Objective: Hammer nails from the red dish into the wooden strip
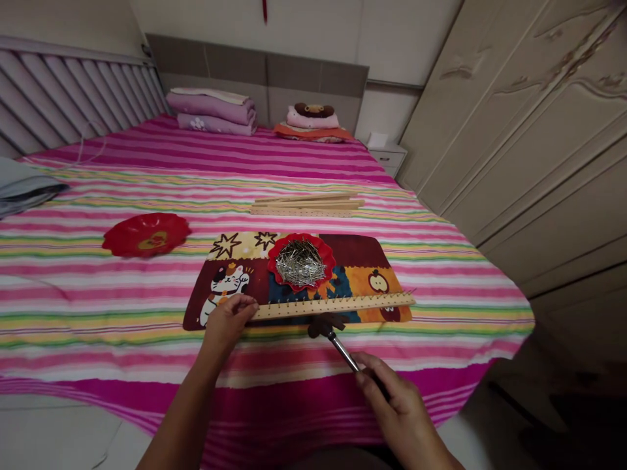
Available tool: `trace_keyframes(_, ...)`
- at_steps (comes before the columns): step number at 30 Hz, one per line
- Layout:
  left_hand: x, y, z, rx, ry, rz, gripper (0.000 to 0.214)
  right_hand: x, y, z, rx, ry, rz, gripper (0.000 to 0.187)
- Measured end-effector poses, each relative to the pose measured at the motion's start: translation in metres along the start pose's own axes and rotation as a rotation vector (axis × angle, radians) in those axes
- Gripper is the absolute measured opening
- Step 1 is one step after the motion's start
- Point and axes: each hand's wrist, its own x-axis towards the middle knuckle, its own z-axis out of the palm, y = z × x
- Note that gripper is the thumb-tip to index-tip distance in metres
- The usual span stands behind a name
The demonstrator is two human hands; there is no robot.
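My left hand [234, 318] is closed at the left end of a pale wooden strip [333, 305]; whether its fingertips also pinch a nail is too small to see. Nails stand in a row along the strip, and a row of dark holes runs beside them. In my right hand [394, 391] is a hammer [343, 351] with a dark head and a shiny metal shaft. Its head hovers close to the strip's near edge. Just behind the strip, a red scalloped dish [334, 258] holds a heap of loose nails [301, 262]. Under both lies a patterned mat [347, 251].
More wooden strips [306, 204] lie stacked behind the mat. A second red plate [147, 236] sits to the left on the striped bedspread [98, 300]. Folded bedding [213, 112] rests by the headboard. The bed's edge drops off at the front and right, beside a wardrobe [529, 130].
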Motion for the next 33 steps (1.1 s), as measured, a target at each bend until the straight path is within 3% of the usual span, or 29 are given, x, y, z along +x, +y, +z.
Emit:
trace_keyframes(7, -0.005, 0.003, 0.002, 0.076, -0.009, 0.027, 0.025, 0.008, -0.009, 0.004, -0.005, -0.040, -0.026, 0.026)
trace_keyframes(14, -0.012, 0.009, 0.004, 0.191, 0.075, 0.154, 0.019, 0.037, -0.034, 0.025, 0.002, -0.139, -0.075, 0.025)
trace_keyframes(20, -0.012, 0.007, 0.005, 0.247, 0.080, 0.195, 0.015, 0.072, -0.063, 0.051, -0.019, -0.183, -0.295, 0.030)
trace_keyframes(24, -0.012, 0.006, 0.005, 0.265, 0.082, 0.200, 0.018, 0.084, -0.069, 0.060, -0.138, -0.242, -0.317, 0.032)
trace_keyframes(29, -0.011, 0.004, 0.004, 0.240, 0.059, 0.207, 0.014, 0.065, -0.064, 0.047, -0.051, -0.243, -0.256, 0.028)
trace_keyframes(33, -0.008, 0.007, -0.005, 0.209, -0.009, 0.158, 0.025, 0.035, -0.044, 0.025, 0.010, -0.187, -0.125, 0.025)
